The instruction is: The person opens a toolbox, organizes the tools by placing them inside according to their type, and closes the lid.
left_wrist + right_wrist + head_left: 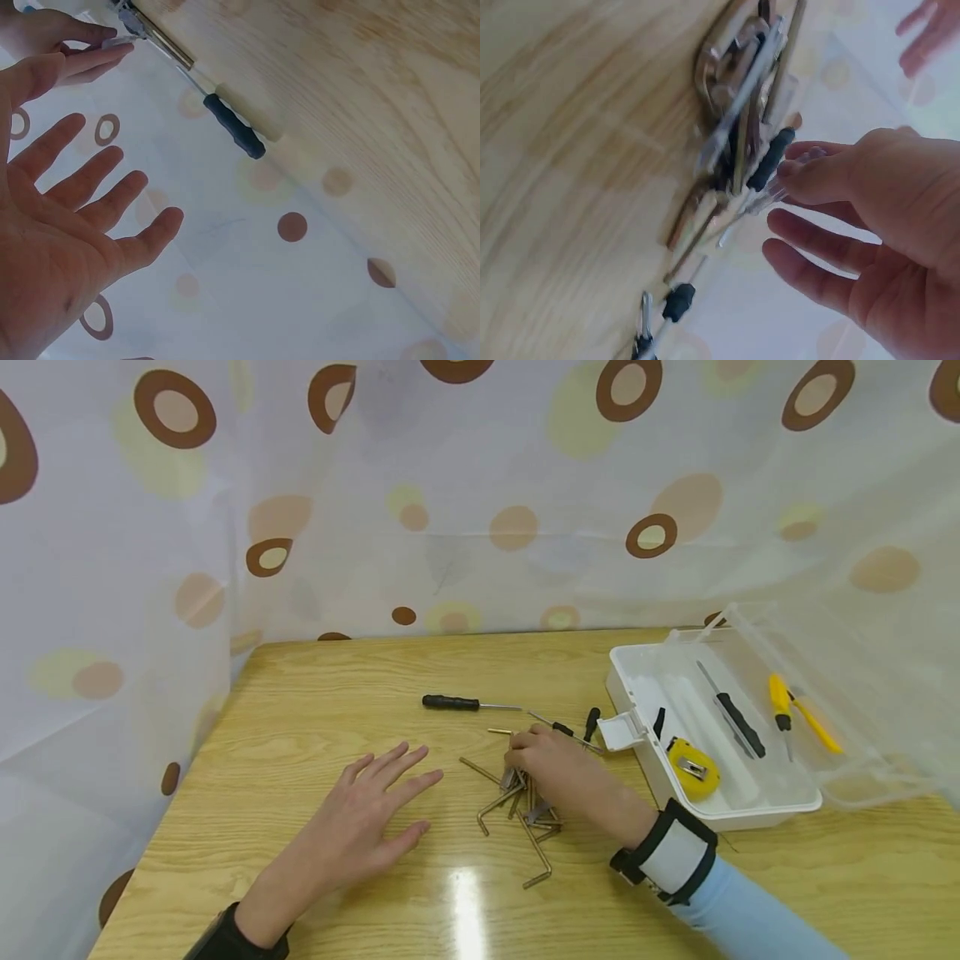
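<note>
My right hand (551,768) pinches a small clear plastic piece (769,199) between thumb and fingertips, over a pile of brass-coloured bent hex keys (536,852). Most of that piece is hidden by the fingers. Silvery metal pieces (538,812) lie among the keys. To the left of the pile, my left hand (367,827) hovers palm down, its fingers spread and holding nothing. Just behind the pile lies a screwdriver (450,702) with a black handle. Smaller black-handled screwdrivers (592,724) lie beyond the right hand's knuckles.
A white toolbox (656,781) stands at the right, its clear lid (862,727) tipped open to the right. Inside are a yellow tape measure (693,768), a black-handled screwdriver (741,727) and a yellow-handled screwdriver (780,702). A dotted curtain (465,568) hangs along the table's back edge.
</note>
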A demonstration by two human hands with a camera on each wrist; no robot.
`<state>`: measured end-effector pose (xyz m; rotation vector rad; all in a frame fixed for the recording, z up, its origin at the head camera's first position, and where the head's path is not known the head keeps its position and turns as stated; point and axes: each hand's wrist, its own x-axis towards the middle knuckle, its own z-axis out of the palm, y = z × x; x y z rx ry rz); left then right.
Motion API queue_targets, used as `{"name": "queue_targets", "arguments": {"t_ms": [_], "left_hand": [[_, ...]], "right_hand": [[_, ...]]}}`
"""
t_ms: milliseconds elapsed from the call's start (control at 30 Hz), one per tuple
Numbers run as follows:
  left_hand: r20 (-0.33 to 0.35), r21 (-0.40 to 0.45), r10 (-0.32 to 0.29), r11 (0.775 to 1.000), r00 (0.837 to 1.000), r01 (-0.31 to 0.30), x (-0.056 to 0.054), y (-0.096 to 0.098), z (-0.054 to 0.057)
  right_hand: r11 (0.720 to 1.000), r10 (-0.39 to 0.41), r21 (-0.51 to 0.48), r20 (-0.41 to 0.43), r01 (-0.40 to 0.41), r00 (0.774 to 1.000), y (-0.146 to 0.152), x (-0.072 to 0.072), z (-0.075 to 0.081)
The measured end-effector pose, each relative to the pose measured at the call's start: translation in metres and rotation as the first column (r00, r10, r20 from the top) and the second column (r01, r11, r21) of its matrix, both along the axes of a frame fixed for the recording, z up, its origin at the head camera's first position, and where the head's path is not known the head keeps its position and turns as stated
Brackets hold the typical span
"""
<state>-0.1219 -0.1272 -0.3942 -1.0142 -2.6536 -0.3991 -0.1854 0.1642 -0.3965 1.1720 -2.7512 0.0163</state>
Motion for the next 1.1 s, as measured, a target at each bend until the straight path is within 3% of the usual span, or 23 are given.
{"name": "queue_targets", "arguments": {"t_ms": [133, 233, 367, 467, 600, 733, 800, 933, 1000, 1100], "left_hand": [[0.006, -0.005, -0.001, 1.0, 1.0, 0.001, 0.0, 0.001, 0.001], [0.009, -0.014, 0.009, 1.0, 1.0, -0.009, 0.0, -0.001, 0.001], [0.005, -0.014, 0.02, 1.0, 1.0, -0.02, -0.002, -0.004, 0.0], [-0.006, -0.011, 0.021, 1.0, 1.0, -0.021, -0.004, -0.005, -0.001], [-0.014, -0.004, 0.019, 1.0, 1.0, -0.019, -0.006, -0.006, -0.002], [0.006, 0.02, 0.023, 1.0, 1.0, -0.023, -0.008, -0.008, -0.004], [0.02, 0.032, 0.027, 0.999, 0.999, -0.028, -0.01, -0.009, -0.006], [0.02, 0.041, 0.033, 0.999, 0.999, -0.034, -0.014, -0.012, -0.009], [0.02, 0.044, 0.031, 0.999, 0.999, -0.032, -0.016, -0.013, -0.01], [0.027, 0.045, 0.027, 0.999, 0.999, -0.028, -0.018, -0.013, -0.011]], "right_hand": [[0.999, -0.002, -0.055, -0.061, -0.001, 0.998, 0.007, 0.003, 0.008], [0.985, -0.012, -0.173, -0.07, 0.0, 0.997, 0.013, 0.004, 0.012], [0.933, -0.007, -0.36, -0.041, -0.008, 0.999, 0.022, 0.002, 0.019], [0.895, 0.003, -0.444, -0.09, -0.043, 0.996, 0.03, -0.001, 0.023], [0.867, 0.024, -0.481, -0.218, -0.129, 0.976, 0.04, -0.003, 0.027], [0.872, 0.004, -0.468, -0.289, -0.145, 0.957, 0.051, -0.002, 0.034], [0.881, -0.037, -0.463, -0.277, -0.1, 0.96, 0.058, -0.001, 0.038], [0.885, -0.16, -0.461, -0.164, 0.068, 0.973, 0.075, 0.0, 0.046], [0.88, -0.23, -0.448, -0.113, 0.157, 0.967, 0.084, 0.001, 0.049], [0.873, -0.296, -0.436, -0.116, 0.219, 0.948, 0.101, 0.0, 0.051]]}}
